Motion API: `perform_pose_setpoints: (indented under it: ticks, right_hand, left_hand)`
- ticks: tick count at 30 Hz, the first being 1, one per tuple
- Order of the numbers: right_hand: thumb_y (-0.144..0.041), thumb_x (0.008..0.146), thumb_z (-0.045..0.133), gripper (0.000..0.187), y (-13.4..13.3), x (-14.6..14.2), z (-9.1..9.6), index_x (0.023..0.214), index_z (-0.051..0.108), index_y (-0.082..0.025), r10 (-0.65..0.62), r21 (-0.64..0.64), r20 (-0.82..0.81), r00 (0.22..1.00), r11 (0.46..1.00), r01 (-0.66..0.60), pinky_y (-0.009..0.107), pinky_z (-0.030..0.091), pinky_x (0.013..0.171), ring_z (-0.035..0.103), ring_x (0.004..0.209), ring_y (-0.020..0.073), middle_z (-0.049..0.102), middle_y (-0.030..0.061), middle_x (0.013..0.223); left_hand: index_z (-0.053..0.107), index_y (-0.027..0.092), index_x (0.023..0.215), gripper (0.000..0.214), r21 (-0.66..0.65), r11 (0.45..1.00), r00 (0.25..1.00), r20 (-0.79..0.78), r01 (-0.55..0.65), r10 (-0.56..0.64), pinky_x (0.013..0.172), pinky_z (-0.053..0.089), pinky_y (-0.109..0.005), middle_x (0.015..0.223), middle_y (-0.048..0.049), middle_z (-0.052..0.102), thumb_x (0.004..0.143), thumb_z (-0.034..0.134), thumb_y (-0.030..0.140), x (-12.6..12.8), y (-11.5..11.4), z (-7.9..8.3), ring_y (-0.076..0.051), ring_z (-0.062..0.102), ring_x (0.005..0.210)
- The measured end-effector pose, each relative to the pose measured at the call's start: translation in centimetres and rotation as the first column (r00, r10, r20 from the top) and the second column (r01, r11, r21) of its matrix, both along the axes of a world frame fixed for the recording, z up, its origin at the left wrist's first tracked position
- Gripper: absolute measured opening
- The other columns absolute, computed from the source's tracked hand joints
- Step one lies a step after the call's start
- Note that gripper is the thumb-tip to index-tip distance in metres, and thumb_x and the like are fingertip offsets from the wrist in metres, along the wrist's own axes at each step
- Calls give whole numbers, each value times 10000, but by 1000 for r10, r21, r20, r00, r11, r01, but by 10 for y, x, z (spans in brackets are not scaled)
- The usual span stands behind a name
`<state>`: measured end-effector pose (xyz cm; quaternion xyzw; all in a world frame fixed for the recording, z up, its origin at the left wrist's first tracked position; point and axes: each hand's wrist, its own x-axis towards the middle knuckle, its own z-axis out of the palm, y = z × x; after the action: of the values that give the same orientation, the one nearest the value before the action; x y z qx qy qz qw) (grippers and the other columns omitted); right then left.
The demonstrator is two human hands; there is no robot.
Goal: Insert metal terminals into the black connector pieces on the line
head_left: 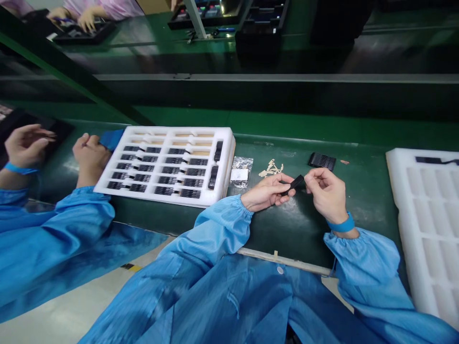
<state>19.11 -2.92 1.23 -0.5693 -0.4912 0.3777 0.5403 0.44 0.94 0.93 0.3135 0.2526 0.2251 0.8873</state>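
My left hand (267,193) and my right hand (325,192) meet over the green bench, both pinched on a small black part (296,183) held between them. My left fingers close on its left end, and my right thumb and fingers on its right end. Just behind my right hand lies another black ribbed part (322,161) on the bench. A small pile of tan peeled strips (271,168) lies behind my left hand, beside a small clear bag (241,171).
A white foam tray (226,157) with several black parts in its slots stands left of my hands. A second white foam tray (398,191) sits at the right edge. A co-worker's two hands (89,157) in blue sleeves work at the far left.
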Motion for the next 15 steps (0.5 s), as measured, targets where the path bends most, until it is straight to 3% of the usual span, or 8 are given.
perform_pose_setpoints:
  ticks: [15]
  right_hand:
    - [-475, 838, 758, 317, 3, 4, -4, 821, 621, -190, 50, -65, -60, 997, 996, -54, 244, 408, 504, 493, 507, 105, 551, -23, 600]
  left_hand:
    - [524, 155, 1109, 457, 97, 995, 1000, 4, -7, 7, 472, 330, -159, 847, -20, 613, 814, 783, 390, -1, 2, -6, -59, 540, 594]
